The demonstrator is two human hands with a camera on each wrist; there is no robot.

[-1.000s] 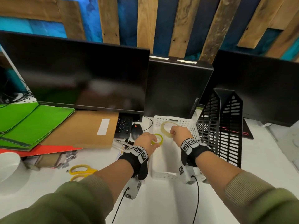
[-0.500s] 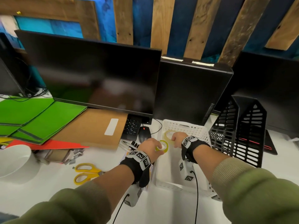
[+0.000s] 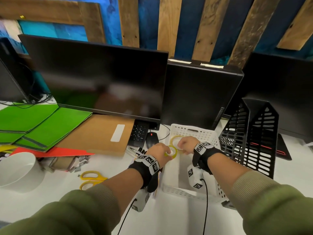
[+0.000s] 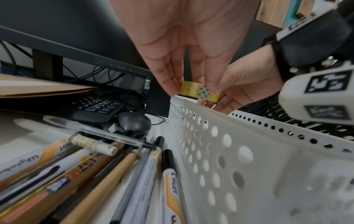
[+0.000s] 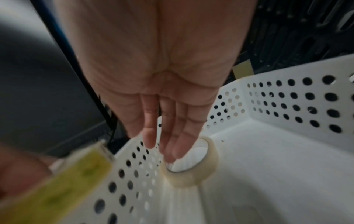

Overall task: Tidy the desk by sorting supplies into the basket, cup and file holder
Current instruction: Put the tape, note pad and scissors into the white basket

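The white perforated plastic basket (image 3: pixel 193 133) holds a clear tape roll (image 5: pixel 191 166) in its far corner. The right hand (image 5: pixel 162 91) hangs over it, fingers (image 5: pixel 180 136) straight, holding nothing. The left hand (image 4: pixel 187 45) pinches a small yellow tape roll (image 4: pixel 199 91) above the basket's left rim.

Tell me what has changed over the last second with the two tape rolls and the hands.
The right hand has let go of the larger tape roll, which now rests on the floor of the white basket, the fingers straight above it. The left hand still pinches the small yellow tape roll over the basket's left rim. The basket, scissors and file holder stayed put.
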